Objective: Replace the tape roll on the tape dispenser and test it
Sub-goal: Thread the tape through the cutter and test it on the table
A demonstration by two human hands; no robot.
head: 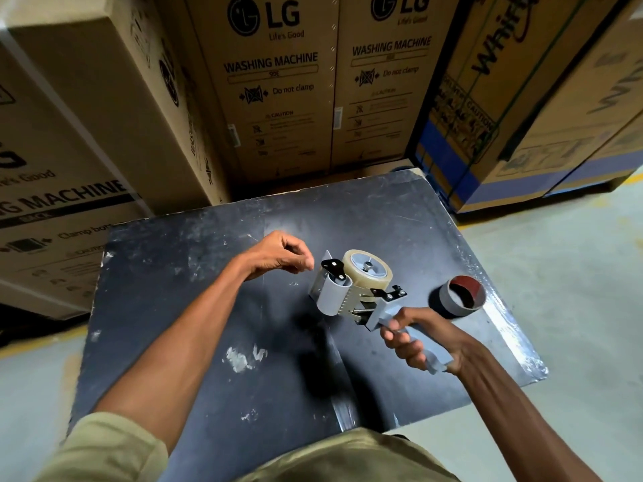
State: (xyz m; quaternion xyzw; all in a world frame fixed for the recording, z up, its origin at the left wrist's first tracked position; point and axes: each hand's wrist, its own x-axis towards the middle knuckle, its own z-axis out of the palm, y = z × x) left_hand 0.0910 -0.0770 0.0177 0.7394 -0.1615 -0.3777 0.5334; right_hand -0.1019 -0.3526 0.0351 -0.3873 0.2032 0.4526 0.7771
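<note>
A grey tape dispenser (342, 292) is held above the black table (195, 307), with a full clear tape roll (379, 278) seated on its hub. My right hand (422, 337) is wrapped around the dispenser's grey handle. My left hand (278, 255) hovers just left of the dispenser's front plate, thumb and fingers pinched together; whether they hold the clear tape end is too fine to see. An empty tape core (461, 295), grey outside and red-brown inside, stands on the table to the right of the dispenser.
Tall cardboard washing machine boxes (278, 81) stand behind and to the left of the table, with more boxes (522, 99) at the right. Pale concrete floor (574, 290) lies to the right of the table.
</note>
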